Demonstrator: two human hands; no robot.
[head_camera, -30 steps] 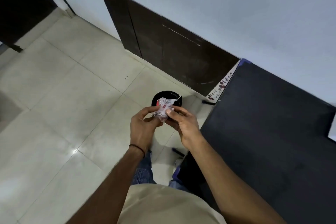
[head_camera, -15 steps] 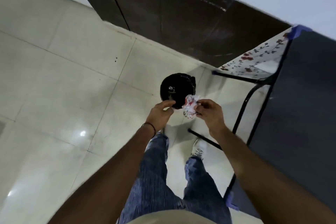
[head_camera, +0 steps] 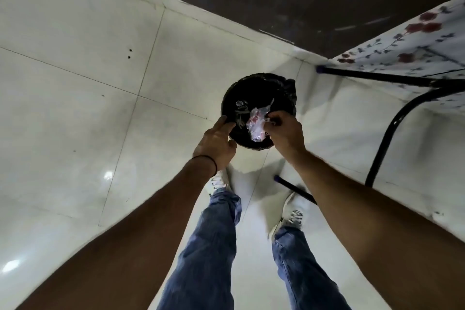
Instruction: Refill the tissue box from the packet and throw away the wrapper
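Crumpled clear plastic wrapper with red print (head_camera: pixel 256 125) hanging over mouth of round black lined bin (head_camera: pixel 254 93), right hand (head_camera: pixel 284 133) pinching it. Left hand (head_camera: pixel 216 142), fingers loosely spread, touching bin's near rim, nearer than before. Black table legs (head_camera: pixel 385 138) crowding bin's right; open tile floor (head_camera: pixel 75 108) left.

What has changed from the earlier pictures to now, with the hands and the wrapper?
The left hand let go of the wrapper and moved to the bin's rim. The right hand carried the wrapper forward, over the bin's opening. The right hand still pinches the crumpled wrapper; the bin stands in place.
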